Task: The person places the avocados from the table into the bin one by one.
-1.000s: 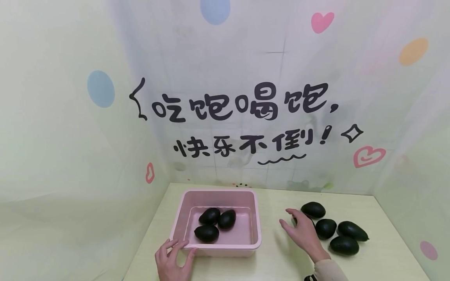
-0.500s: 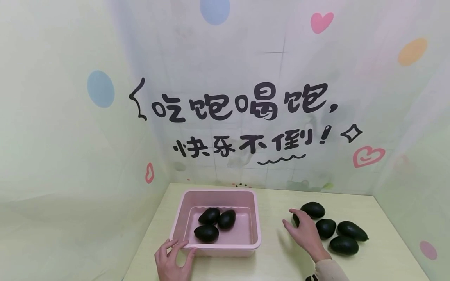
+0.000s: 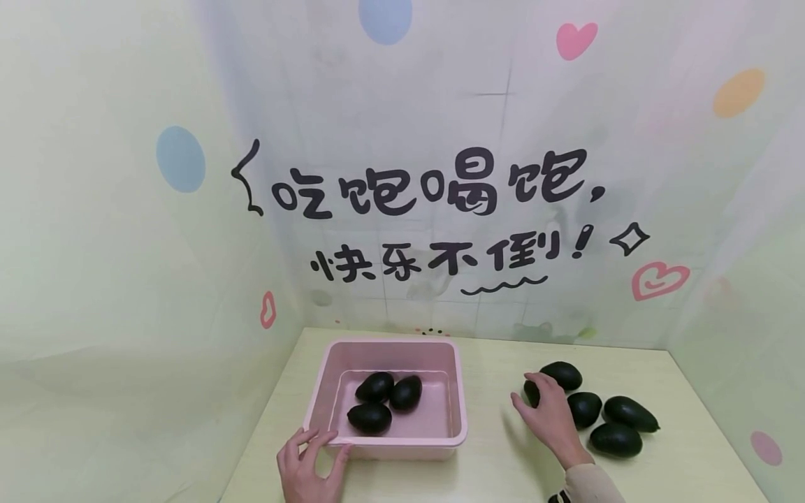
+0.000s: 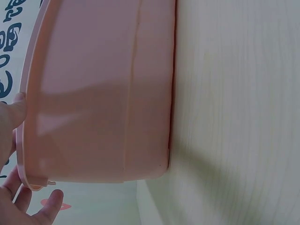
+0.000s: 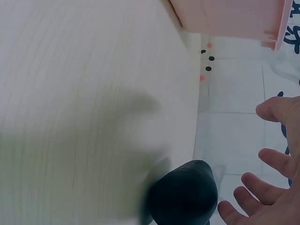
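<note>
In the head view the left hand [image 3: 309, 471] rests its spread, relaxed fingers at the front left corner of the pink bin [image 3: 462, 412]; the left wrist view has its fingertips at the rim [image 4: 28, 117]. Three dark green, oval fruits [image 3: 370, 418] lie in the bin. The right hand [image 3: 553, 423] hovers over the right side, fingers spread and holding nothing. Partly behind its fingers is a dark fruit [image 3: 532, 393], and several others [image 3: 616, 440] lie beside it. In the right wrist view, a gap separates the hand [image 5: 272, 187] from a dark fruit [image 5: 185, 194].
A pale wooden table [image 3: 497, 468] carries the bin and fruits. Behind it hangs a printed curtain [image 3: 415, 105] with dark lettering, and more of the sheeting stands at the left and right sides.
The right hand has shifted slightly to the right, its fingers nearer the partly hidden fruit. The left hand and the bin have stayed put.
</note>
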{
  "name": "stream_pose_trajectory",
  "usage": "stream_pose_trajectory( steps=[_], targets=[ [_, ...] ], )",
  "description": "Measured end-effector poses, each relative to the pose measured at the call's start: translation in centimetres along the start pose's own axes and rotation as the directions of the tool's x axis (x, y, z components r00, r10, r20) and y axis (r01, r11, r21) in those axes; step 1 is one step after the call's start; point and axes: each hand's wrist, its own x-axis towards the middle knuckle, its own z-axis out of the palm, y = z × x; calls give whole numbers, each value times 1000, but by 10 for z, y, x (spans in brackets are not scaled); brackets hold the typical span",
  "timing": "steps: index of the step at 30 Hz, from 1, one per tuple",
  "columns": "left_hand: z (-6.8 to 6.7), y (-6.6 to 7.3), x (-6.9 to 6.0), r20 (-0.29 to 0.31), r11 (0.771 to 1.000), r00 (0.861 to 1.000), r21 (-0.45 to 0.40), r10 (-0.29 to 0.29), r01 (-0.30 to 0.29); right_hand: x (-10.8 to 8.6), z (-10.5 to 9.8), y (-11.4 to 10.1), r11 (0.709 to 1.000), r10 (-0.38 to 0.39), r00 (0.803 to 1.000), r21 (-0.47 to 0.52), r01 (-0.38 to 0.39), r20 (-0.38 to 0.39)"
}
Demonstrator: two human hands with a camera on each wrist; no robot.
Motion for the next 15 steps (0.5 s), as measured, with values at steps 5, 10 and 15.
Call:
stream_pose_trajectory(
  steps=[5, 10, 15],
  targets=[
    [-1, 1, 0, 1, 1000, 1000, 3, -1, 1, 0, 1, 3, 1000, 12, 1000, -9, -12, 2],
    [-2, 2, 1, 10, 1000, 1000, 8, -8, 8, 1, -1, 6, 1000, 14, 1000, -13, -14, -9],
    [-2, 4, 1, 12, 1000, 1000, 15, -13, 13, 3, -3, 11, 1000, 19, 1000, -14, -20, -25]
  ],
)
